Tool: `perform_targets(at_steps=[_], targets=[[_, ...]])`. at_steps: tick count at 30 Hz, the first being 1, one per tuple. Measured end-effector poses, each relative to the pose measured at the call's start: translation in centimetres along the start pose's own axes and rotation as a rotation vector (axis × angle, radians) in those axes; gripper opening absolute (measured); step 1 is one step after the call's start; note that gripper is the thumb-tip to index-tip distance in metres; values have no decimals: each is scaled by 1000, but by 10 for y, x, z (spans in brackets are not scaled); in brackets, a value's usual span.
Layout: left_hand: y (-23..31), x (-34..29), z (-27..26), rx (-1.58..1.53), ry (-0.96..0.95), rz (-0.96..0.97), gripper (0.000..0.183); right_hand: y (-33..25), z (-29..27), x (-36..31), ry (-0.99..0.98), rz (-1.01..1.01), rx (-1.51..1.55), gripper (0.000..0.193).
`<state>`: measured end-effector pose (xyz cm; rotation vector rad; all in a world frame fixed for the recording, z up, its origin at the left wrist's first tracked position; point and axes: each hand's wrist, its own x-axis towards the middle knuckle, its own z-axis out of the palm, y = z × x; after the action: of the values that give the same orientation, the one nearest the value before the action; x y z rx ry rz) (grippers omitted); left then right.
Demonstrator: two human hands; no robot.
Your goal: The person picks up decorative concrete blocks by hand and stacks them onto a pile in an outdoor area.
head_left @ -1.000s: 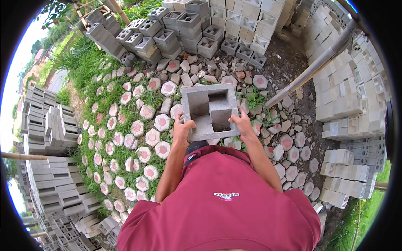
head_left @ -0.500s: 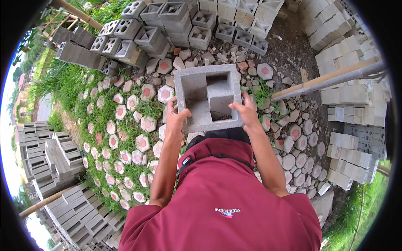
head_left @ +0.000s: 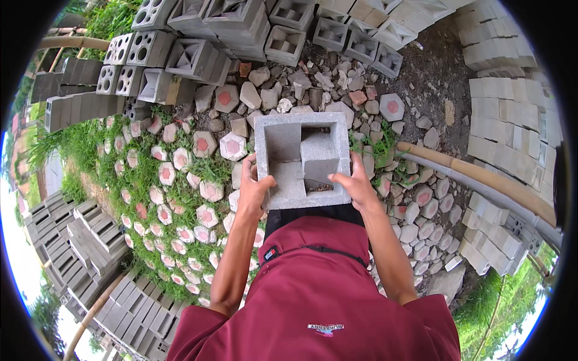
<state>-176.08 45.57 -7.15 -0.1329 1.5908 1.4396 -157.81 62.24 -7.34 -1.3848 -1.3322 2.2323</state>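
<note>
A square grey concrete block (head_left: 284, 143) with stepped hollows inside is held in front of my body, its open face toward me. My left hand (head_left: 256, 188) grips its left wall, thumb over the near left part of the rim. On the opposite side my right hand (head_left: 356, 183) clasps the right wall, its thumb reaching over the rim. The outer fingers of both hands are partly hidden behind the block. Some dark crumbs lie in the lower right hollow.
Hollow blocks (head_left: 286, 45) stand stacked ahead, with round-holed blocks (head_left: 150, 48) at the far left. Rubble (head_left: 313, 81) lies before them. Hexagonal pavers (head_left: 205, 144) sit in grass on the left. A bamboo pole (head_left: 481, 177) slants across the right, near more stacked blocks (head_left: 506, 108).
The block and both hands sit slightly lower in the picture, nearer my body. The view has shifted, bringing the stacks ahead closer. Both hands keep their grip.
</note>
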Motion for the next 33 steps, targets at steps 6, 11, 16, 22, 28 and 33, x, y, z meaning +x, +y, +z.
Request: perform_targets(at_steps=[6, 11, 16, 22, 28, 33], targets=[[61, 83, 27, 44, -46, -15, 70, -57, -1, 79, -81, -23, -59, 69], [120, 158, 61, 44, -90, 69, 68, -84, -11, 158, -63, -14, -333, 54], [139, 254, 70, 151, -147, 98, 70, -95, -11, 235, -46, -8, -361, 60], [194, 397, 78, 299, -361, -144, 66, -131, 12, 334, 89, 209, -278, 44], [191, 499, 106, 430, 16, 28, 85, -126, 9, 463, 227, 209, -215, 51], [152, 542, 145, -142, -79, -413, 67, -108, 5, 574, 382, -10, -296, 56]])
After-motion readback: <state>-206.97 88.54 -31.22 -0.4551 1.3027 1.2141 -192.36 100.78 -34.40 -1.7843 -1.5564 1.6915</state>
